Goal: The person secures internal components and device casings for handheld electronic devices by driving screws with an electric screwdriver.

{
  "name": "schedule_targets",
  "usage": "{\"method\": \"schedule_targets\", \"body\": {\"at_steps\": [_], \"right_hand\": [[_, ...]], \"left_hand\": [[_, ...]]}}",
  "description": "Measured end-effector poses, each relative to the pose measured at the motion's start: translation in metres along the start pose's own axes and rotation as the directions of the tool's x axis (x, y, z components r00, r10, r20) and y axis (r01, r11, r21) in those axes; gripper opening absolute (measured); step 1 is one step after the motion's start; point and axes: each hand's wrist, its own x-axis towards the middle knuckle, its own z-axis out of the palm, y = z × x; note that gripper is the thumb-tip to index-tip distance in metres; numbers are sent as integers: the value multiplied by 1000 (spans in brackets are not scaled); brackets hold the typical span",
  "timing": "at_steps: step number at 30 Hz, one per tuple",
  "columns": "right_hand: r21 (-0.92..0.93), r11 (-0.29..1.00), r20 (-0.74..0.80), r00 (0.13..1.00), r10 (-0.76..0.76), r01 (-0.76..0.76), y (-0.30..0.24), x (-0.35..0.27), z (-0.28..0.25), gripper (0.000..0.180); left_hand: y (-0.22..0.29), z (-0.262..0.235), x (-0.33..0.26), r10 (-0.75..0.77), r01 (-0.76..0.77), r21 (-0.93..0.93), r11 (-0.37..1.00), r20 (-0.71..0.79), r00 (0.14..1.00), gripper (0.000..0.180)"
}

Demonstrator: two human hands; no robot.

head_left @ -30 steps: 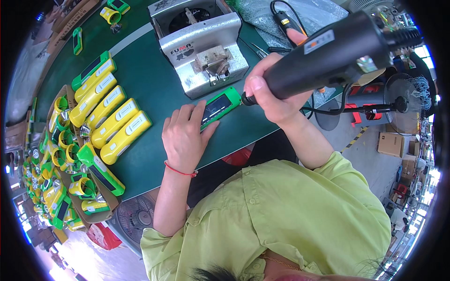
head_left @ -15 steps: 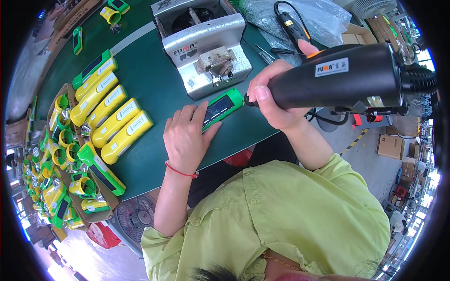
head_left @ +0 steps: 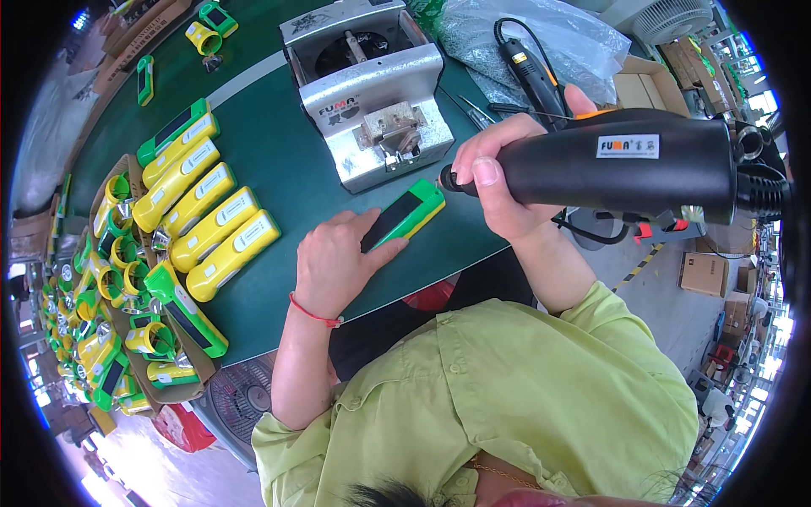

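Note:
My left hand [head_left: 334,262] is closed round a green and yellow flashlight [head_left: 425,205] with a dark panel on its upper face, close above the green tabletop. My right hand [head_left: 507,182] grips a black electric screwdriver [head_left: 583,160], its body lying sideways and its cord running off to the right. The driver's black nose is right beside the flashlight's green end; whether the bit touches it I cannot make out. Just beyond both hands stands a silver metal screw feeder [head_left: 372,118] with a small tray at its front.
Several yellow flashlights [head_left: 215,211] lie in a row on the left, beside a cardboard box [head_left: 182,390] full of green and yellow parts. A second black screwdriver [head_left: 532,76], tweezers [head_left: 476,110] and clear plastic wrap [head_left: 583,38] lie at the back right. A fan [head_left: 676,17] stands beyond.
The flashlight has tilted in my left hand, so its yellow side now shows. The screwdriver has shifted a little right and nearer, still held by my right hand.

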Motion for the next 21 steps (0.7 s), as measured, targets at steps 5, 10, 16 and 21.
{"method": "schedule_targets", "body": {"at_steps": [5, 10, 16, 21], "right_hand": [[-5, 1000, 22, 1000, 22, -22, 0, 1, 0, 9], [-2, 998, 28, 997, 69, -69, -1, -4, 0, 11], [14, 978, 3, 978, 210, -210, 7, -5, 4, 17], [-360, 926, 306, 952, 4, 112, -2, 2, 2, 52]], "left_hand": [[-1, -2, 3, -35, 36, -48, 998, 35, 999, 47], [-2, -1, 5, -41, 42, -74, 996, 20, 999, 48], [-2, 9, 5, 24, -21, 36, 999, -87, 996, 48], [-1, 21, -1, 205, -143, 220, 965, -294, 934, 50]]}}
